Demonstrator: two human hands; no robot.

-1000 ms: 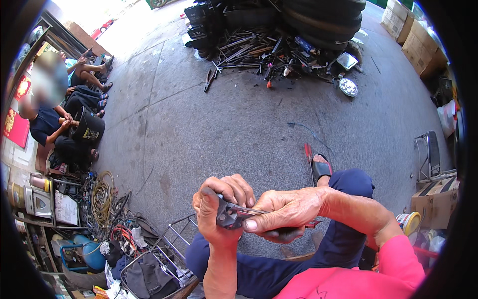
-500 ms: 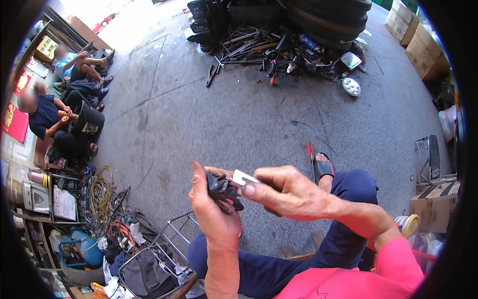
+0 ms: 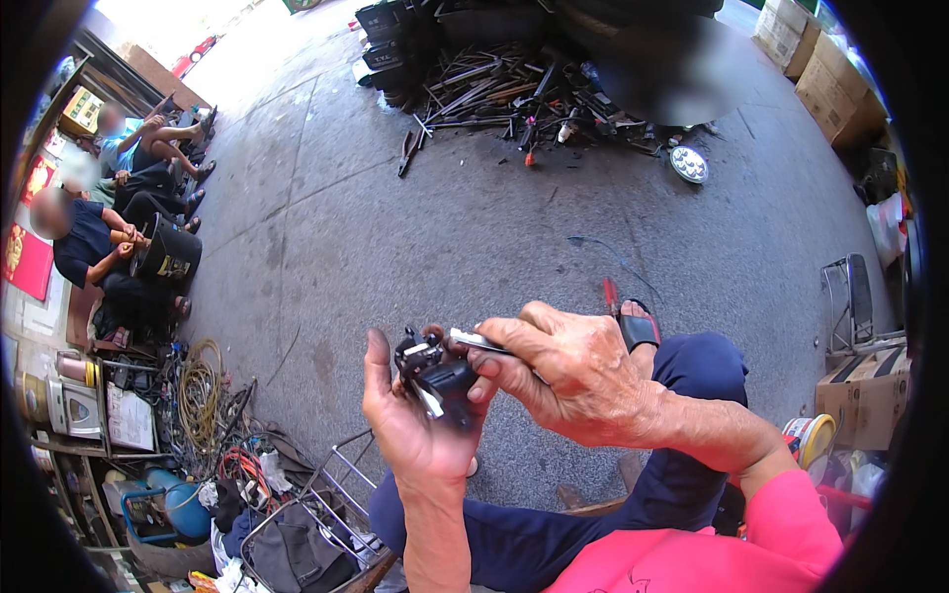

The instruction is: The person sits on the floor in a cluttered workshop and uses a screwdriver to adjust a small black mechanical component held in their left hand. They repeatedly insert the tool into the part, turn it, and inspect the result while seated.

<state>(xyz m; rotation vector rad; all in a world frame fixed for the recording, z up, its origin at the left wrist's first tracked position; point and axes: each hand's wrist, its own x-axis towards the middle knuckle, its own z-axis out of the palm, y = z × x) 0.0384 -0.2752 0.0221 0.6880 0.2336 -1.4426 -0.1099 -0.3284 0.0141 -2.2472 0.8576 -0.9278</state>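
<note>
My left hand [image 3: 420, 441] is cupped palm up, its thumb raised, around a small black mechanical part [image 3: 447, 381] with pale metal bits on it. The part's kind is unclear. My right hand [image 3: 593, 381] pinches a flat, silvery metal piece [image 3: 476, 341] between thumb and fingers. That piece is tilted nearly edge-on, with its tip close to the black part's upper right side. Whether the two touch cannot be made out. Both hands are above the floor, in front of my knees.
A red-handled screwdriver [image 3: 610, 293] is beside my sandalled foot. Hand tools [image 3: 484, 89] lie heaped ahead, near a round lamp [image 3: 689, 165]. At left sit several people and a black bucket [image 3: 170, 249]. A metal rack [image 3: 341, 474] stands near my left knee, cardboard boxes [image 3: 862, 397] at right.
The black part has turned in my left hand, and its pale metal bits now show. My right hand has tipped the metal piece from face-up to nearly edge-on. The view has shifted slightly.
</note>
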